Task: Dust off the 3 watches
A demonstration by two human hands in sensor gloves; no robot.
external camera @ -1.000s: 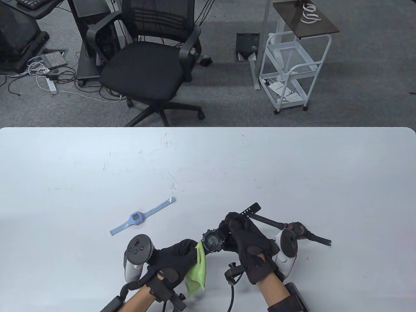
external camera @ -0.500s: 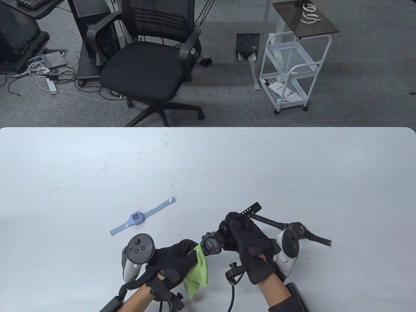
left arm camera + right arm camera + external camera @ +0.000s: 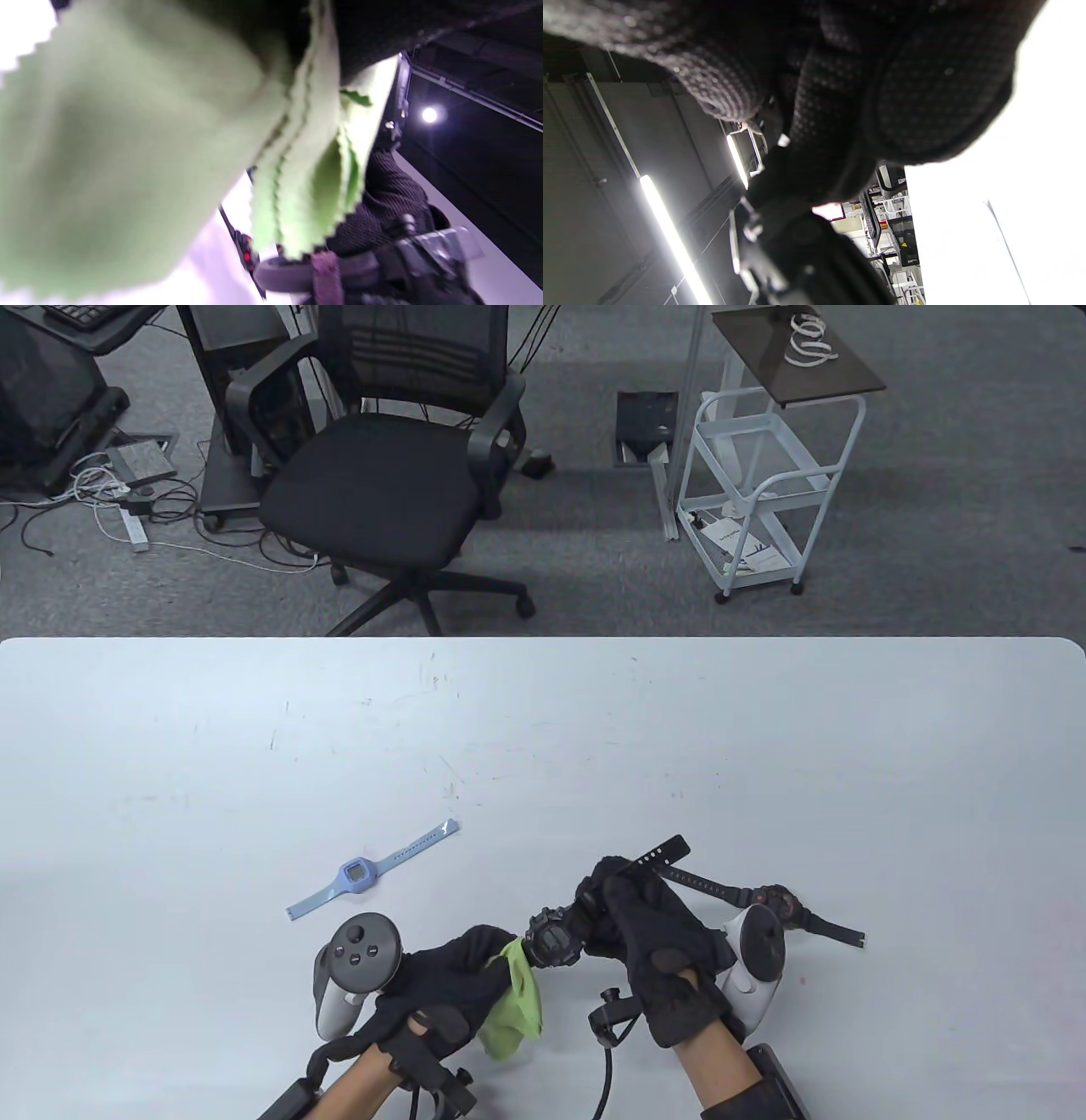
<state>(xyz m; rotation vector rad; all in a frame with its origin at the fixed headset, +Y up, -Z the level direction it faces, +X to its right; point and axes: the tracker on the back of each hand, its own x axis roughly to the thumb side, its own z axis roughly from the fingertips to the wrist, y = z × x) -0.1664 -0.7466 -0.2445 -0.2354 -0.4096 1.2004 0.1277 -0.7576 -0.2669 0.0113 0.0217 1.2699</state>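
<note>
My right hand (image 3: pixel 624 899) grips a black digital watch (image 3: pixel 553 937) by its strap, lifted above the table, its free strap end pointing up-right. My left hand (image 3: pixel 475 963) holds a green cloth (image 3: pixel 516 1001) against the watch's left side. The cloth (image 3: pixel 127 140) fills the left wrist view. A light blue watch (image 3: pixel 361 872) lies flat to the left. A black watch with red accents (image 3: pixel 776 903) lies to the right, partly behind my right hand's tracker. The right wrist view shows only my gloved fingers (image 3: pixel 840 106) and the held watch's dark case (image 3: pixel 806 237).
The white table (image 3: pixel 543 729) stretches far ahead of my hands. Beyond its far edge stand a black office chair (image 3: pixel 390 466) and a white trolley (image 3: pixel 755 475).
The black watch's face has turned away from the camera, toward the cloth. My left hand and the cloth have shifted slightly to the left and down.
</note>
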